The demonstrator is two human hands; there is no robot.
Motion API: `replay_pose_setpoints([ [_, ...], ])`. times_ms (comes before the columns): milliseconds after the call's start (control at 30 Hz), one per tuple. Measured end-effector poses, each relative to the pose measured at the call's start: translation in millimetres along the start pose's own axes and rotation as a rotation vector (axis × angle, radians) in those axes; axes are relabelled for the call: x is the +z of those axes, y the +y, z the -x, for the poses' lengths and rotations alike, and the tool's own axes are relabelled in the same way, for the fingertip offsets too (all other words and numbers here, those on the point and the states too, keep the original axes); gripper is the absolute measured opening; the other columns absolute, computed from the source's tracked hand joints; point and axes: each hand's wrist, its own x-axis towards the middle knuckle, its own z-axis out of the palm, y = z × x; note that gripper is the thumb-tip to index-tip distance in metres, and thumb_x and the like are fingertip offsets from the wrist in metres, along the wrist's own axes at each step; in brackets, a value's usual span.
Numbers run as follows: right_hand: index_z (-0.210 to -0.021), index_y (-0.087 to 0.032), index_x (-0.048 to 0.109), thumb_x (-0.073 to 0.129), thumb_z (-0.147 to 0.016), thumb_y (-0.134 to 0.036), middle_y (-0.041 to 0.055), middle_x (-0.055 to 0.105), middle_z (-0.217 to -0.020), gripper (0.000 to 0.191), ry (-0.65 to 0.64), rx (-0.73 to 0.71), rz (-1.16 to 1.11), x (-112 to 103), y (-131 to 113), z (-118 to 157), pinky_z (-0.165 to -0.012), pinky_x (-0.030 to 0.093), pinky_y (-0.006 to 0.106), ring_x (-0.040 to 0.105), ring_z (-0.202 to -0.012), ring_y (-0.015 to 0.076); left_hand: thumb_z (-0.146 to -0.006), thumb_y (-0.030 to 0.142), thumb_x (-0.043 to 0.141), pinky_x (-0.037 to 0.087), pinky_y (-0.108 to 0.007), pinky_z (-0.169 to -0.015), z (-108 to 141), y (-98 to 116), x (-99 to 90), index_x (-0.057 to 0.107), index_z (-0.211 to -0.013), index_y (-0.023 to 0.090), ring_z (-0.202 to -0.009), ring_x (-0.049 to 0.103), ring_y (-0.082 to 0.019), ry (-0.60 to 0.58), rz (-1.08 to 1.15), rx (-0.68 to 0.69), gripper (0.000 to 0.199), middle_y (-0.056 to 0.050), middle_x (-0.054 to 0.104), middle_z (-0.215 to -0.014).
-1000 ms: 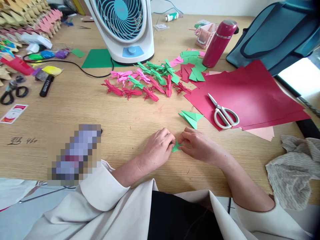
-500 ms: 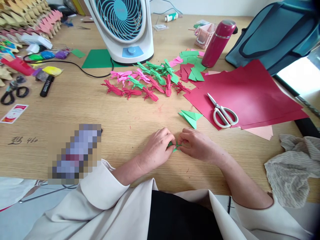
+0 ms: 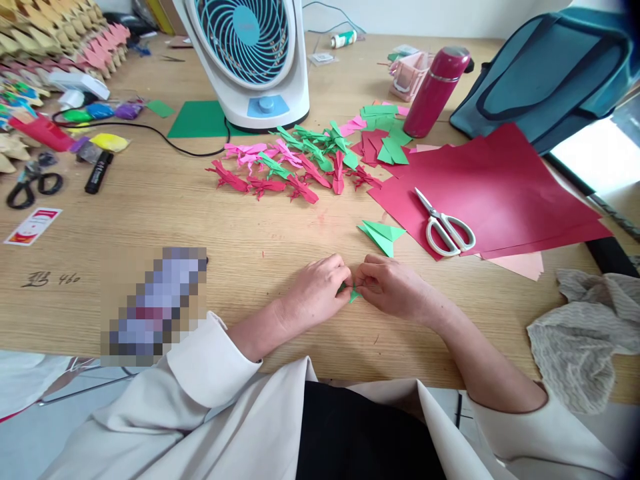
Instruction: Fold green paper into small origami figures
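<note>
A small folded green paper piece (image 3: 355, 295) is pinched between my two hands, mostly hidden by the fingers. My left hand (image 3: 320, 287) is closed on its left side, and my right hand (image 3: 390, 287) is closed on its right side, with the fingertips nearly touching. Just above the hands lies a folded green paper (image 3: 383, 235) with pointed ends. Several folded red, pink and green paper figures (image 3: 303, 189) are grouped farther back.
White-handled scissors (image 3: 447, 233) lie on large red sheets (image 3: 510, 187) at the right. Behind stand a fan (image 3: 267, 120), a red bottle (image 3: 435, 93) and a blue bag (image 3: 530, 80). A cloth (image 3: 575, 347) lies right; a blurred object (image 3: 157, 300) and black-handled scissors (image 3: 35, 190) lie left.
The fingers have shifted slightly around the green paper, and less of it shows between them. Both hands stay in nearly the same place. The view has turned a little.
</note>
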Motion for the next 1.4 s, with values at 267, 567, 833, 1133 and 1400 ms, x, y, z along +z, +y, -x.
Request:
replay_pose_setpoints([
  [267,-0.081,-0.018,0.060,0.055,-0.082,-0.008,0.0018,0.056,-0.079,0.010,0.021,-0.103,0.012,2,5,4,-0.065,0.035,0.025,0.049,-0.068,0.0131,-0.085,0.012,0.059,0.045,-0.028,-0.072,2,-2,4.0,0.061,-0.081,0.018,-0.081,0.060,-0.016,0.049,-0.045,0.078,0.007,-0.002,0.059,-0.089],
  [567,-0.082,-0.018,0.058,0.053,-0.080,-0.007,0.0030,0.056,-0.081,0.012,0.112,-0.126,0.040,9,5,10,-0.069,0.036,0.027,0.051,-0.074,0.0158,-0.086,0.012,0.059,0.044,-0.029,-0.073,4,-5,10.0,0.061,-0.083,0.019,-0.080,0.059,-0.016,0.101,-0.015,0.092,0.007,-0.001,0.060,-0.087],
  [833,-0.087,-0.018,0.062,0.057,-0.087,-0.020,0.0065,0.061,-0.087,0.005,0.071,-0.041,0.260,11,-10,9,-0.070,0.036,0.031,0.055,-0.078,0.0190,-0.083,0.008,0.057,0.046,-0.029,-0.072,4,-6,5.6,0.061,-0.082,0.019,-0.079,0.059,-0.016,0.046,0.051,0.066,0.011,-0.002,0.059,-0.084],
  [1133,-0.086,-0.018,0.059,0.049,-0.091,-0.013,0.0054,0.058,-0.085,0.012,0.090,-0.134,0.186,11,-1,16,-0.067,0.038,0.028,0.052,-0.074,0.0169,-0.086,0.008,0.057,0.045,-0.027,-0.071,6,-8,4.3,0.061,-0.081,0.018,-0.078,0.058,-0.015,0.041,0.073,0.107,0.011,-0.002,0.060,-0.087],
  [1400,-0.097,-0.017,0.061,0.046,-0.095,-0.012,0.0082,0.059,-0.092,0.016,0.155,-0.290,0.041,14,16,28,-0.080,0.044,0.034,0.053,-0.084,0.0191,-0.094,0.014,0.051,0.046,-0.029,-0.085,16,-13,9.6,0.066,-0.101,0.019,-0.094,0.059,-0.017,0.065,0.031,0.207,0.017,-0.004,0.062,-0.096],
])
